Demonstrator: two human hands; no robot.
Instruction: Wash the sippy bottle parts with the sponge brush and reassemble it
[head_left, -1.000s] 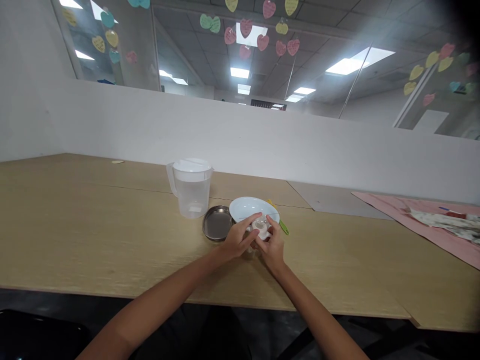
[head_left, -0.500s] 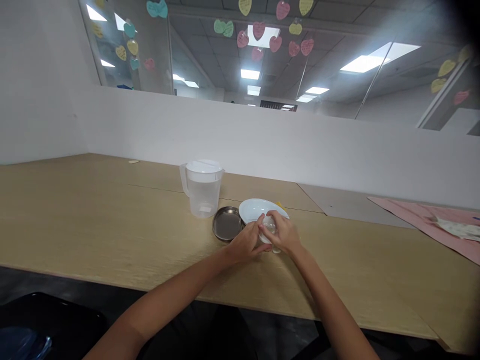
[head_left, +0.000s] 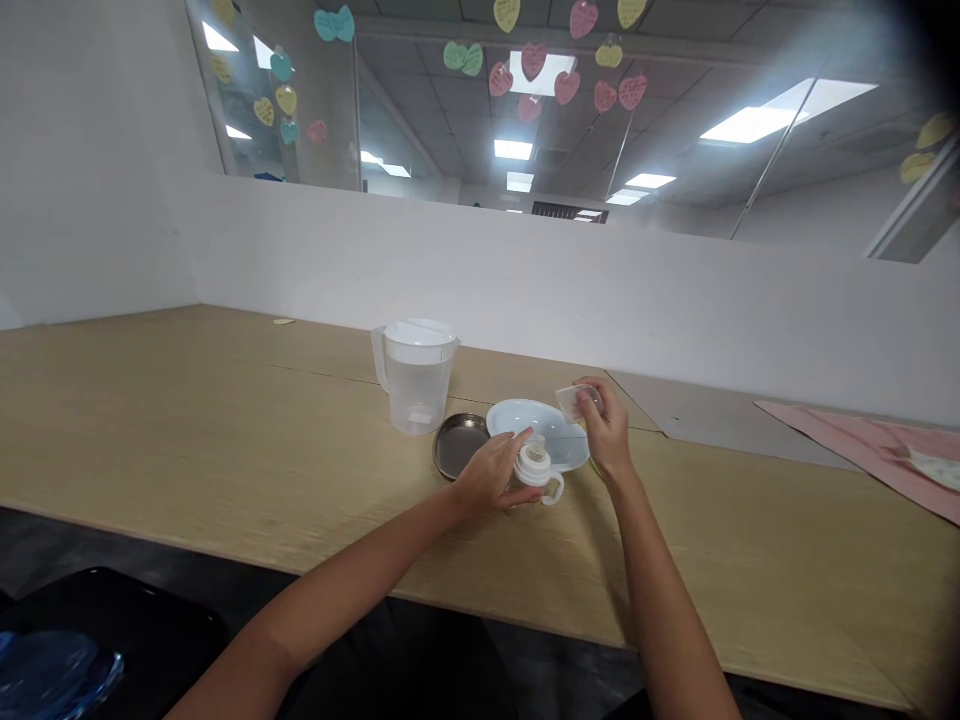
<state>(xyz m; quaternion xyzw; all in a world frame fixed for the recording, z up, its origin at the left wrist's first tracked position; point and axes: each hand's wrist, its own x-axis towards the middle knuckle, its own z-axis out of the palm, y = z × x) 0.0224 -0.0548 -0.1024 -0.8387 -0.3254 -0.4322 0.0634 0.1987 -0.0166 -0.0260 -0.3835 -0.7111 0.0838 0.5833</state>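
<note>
A baby bottle (head_left: 534, 465) with a white collar, a clear teat and a white side handle stands in front of the bowl. My left hand (head_left: 491, 475) is wrapped round its left side. Raised above the right rim of the white bowl (head_left: 559, 455), my right hand (head_left: 606, 425) grips a clear cap (head_left: 577, 402), apart from the bottle. The teat is uncovered. Left of the bowl lies a round metal dish (head_left: 459, 447), its right edge partly hidden by my left hand.
Behind the dish stands a clear lidded pitcher (head_left: 418, 385) holding water. A pink cloth (head_left: 832, 440) lies at the right. The white wall (head_left: 450, 260) bounds the table's back, and a black chair (head_left: 142, 620) is at lower left.
My right hand has lifted the clear cap off the bottle, up and to the right, baring the teat. My left hand stays on the bottle. The view has shifted slightly.
</note>
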